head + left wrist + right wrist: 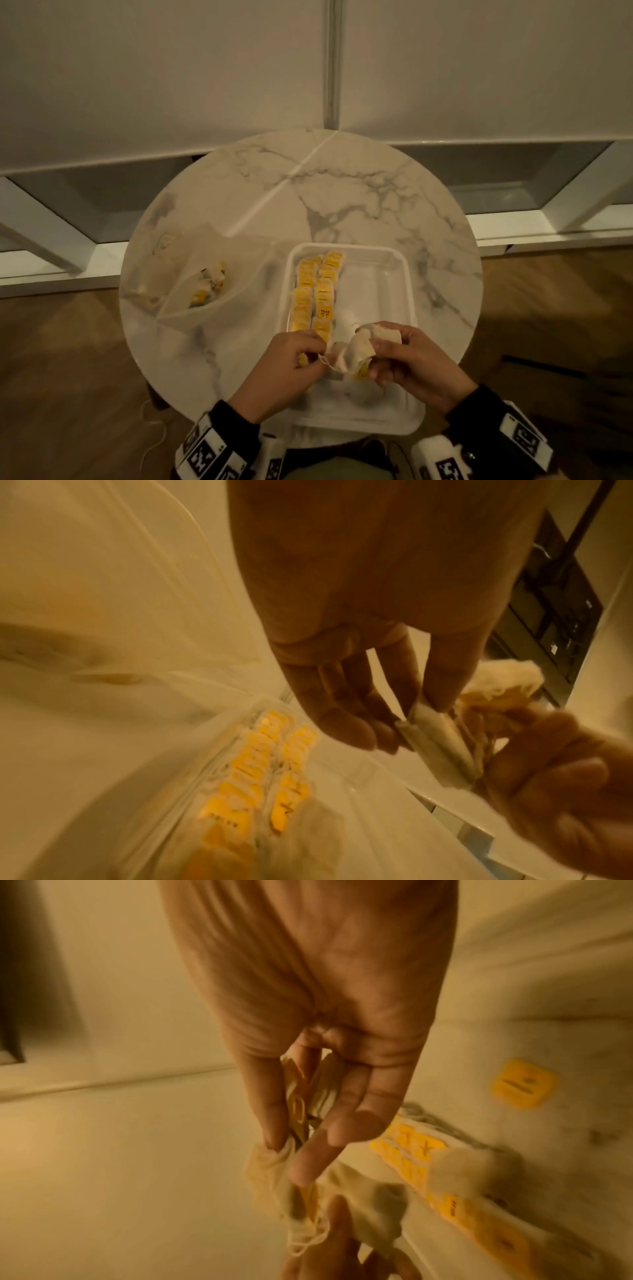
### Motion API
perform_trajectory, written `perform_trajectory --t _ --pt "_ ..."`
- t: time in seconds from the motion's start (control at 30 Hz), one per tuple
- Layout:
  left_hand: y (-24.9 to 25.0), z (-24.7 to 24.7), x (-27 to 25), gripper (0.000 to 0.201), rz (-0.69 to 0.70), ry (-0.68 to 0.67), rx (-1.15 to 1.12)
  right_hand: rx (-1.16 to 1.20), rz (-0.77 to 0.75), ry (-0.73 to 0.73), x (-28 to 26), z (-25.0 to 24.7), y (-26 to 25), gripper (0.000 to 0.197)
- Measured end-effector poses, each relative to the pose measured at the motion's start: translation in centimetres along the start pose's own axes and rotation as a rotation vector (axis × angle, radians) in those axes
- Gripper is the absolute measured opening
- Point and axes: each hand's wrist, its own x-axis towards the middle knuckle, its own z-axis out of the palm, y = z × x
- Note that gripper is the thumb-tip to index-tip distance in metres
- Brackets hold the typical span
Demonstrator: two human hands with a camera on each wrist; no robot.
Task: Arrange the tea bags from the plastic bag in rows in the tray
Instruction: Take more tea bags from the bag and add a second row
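Both hands grasp one tangled clump of pale paper tea bags with yellow tags (352, 356): left hand (291, 363) pinches a bag and string, right hand (407, 359) clutches the rest. Beyond the grip, the clear plastic tray (394, 270) (two yellow rows (315, 294) inside); farther left, the translucent plastic bag (205, 284).

A round marble table (359, 192) stands on a wood floor (61, 359). 2 things lie directly on it: a clear tray (383, 263) at the near middle, and a plastic bag (205, 277) just left of the tray, apart from it.
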Motion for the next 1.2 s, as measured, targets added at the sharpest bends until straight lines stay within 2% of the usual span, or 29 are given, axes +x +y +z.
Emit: perform_trajectory --t 0.17,0.3,0.47,0.57,0.6,0.67,0.77,0.87,1.0,1.03,1.2 --pt "2.7 0.2 -0.1 0.045 0.051 0.058 -0.121 0.269 0.076 -0.072 -0.8 -0.8 1.3 0.064" --pt "5.6 1.0 0.8 0.026 0.101 0.085 -0.057 0.413 0.172 -0.102 -1.4 -0.4 0.9 0.042" --pt "6.8 1.2 1.2 0.022 0.112 0.098 0.015 0.405 0.242 -0.026 -1.2 -0.1 0.9 0.035" --pt "7.4 0.3 1.9 0.026 0.147 0.150 0.057 0.384 0.248 -0.052 -0.7 -0.5 1.6 0.025" --pt "7.5 0.0 2.1 0.026 0.161 0.177 0.070 0.384 0.242 -0.063 -0.6 -0.8 1.6 0.026" --pt "7.5 -0.8 2.5 0.026 0.172 0.234 0.056 0.387 0.223 -0.074 -0.6 -1.2 1.3 0.040" --pt "6.9 -1.9 2.5 0.033 0.134 0.318 -0.046 0.364 0.183 -0.055 -0.7 -2.2 0.6 0.056" --pt "5.7 -2.6 2.3 0.035 0.056 0.348 -0.058 0.354 0.157 -0.019 -1.2 -3.2 0.1 0.056" --pt "4.1 -1.8 1.7 0.003 -0.065 0.290 -0.023 0.293 0.142 0.084 -1.8 -3.8 -0.3 0.022" --pt "3.6 -1.3 1.5 0.009 -0.097 0.257 0.005 0.282 0.141 0.091 -1.8 -3.8 -0.2 0.018" --pt "1.4 0.6 0.3 0.011 -0.173 0.013 0.089 0.180 0.129 0.064 -1.7 -3.4 0.8 0.024"
